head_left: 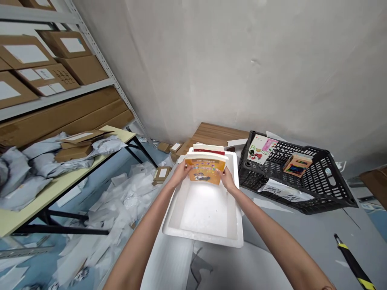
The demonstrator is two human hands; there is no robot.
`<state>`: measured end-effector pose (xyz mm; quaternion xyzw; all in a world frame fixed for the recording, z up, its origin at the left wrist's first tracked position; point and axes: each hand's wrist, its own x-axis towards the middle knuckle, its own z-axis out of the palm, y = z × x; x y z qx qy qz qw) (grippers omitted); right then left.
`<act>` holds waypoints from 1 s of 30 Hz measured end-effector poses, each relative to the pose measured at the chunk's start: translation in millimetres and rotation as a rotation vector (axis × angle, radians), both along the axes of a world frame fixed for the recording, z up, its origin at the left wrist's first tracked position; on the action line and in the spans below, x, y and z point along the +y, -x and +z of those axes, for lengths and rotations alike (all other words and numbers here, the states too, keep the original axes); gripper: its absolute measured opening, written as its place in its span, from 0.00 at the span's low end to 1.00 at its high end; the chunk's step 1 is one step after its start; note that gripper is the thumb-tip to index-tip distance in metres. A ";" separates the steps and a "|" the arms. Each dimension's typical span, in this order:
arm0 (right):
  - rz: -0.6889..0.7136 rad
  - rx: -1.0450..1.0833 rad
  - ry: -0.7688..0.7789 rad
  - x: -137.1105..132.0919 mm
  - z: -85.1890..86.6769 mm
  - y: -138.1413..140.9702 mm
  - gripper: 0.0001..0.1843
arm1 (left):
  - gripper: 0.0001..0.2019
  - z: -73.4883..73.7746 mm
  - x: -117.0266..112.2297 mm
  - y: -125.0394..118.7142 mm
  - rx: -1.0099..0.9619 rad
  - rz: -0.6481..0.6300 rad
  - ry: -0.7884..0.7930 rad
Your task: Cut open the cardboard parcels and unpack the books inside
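The left hand (180,172) and right hand (228,180) are holding a book (205,170) upright at the far end of the box (204,238). Each grip is clamping one side edge, and the book's long axis is lying crosswise between them.

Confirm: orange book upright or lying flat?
Upright: orange book stands on edge in the foam box, left hand and right hand gripping it.
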<state>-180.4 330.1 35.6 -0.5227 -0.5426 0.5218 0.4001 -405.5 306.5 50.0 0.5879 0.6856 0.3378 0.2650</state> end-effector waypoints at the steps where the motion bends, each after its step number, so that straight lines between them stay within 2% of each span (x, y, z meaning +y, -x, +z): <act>1: -0.023 -0.030 0.019 0.4 -6.9 -0.2 0.17 | 0.15 -4.5 -0.1 -1.4 0.038 0.019 0.022; 4: -0.096 -0.127 0.074 1.0 -23.7 -0.4 0.14 | 0.12 -17.7 -0.4 -12.5 0.084 0.067 0.046; 7: -0.147 -0.198 0.111 4.5 -33.6 1.7 0.13 | 0.11 -28.3 3.8 -26.5 0.113 0.136 0.051; 14: -0.178 -0.256 0.173 29.0 -42.8 15.1 0.13 | 0.16 -49.5 31.2 -42.0 0.093 0.303 0.088; 19: -0.142 -0.231 0.313 45.8 -50.7 19.8 0.19 | 0.22 -62.7 44.4 -47.9 0.050 0.326 0.137; 23: -0.102 -0.187 0.365 50.9 -57.4 19.8 0.19 | 0.23 -67.8 45.9 -49.2 0.008 0.306 0.150; 30: -0.128 -0.207 0.298 52.4 -65.2 24.2 0.22 | 0.24 -63.2 50.1 -46.9 -0.036 0.335 0.053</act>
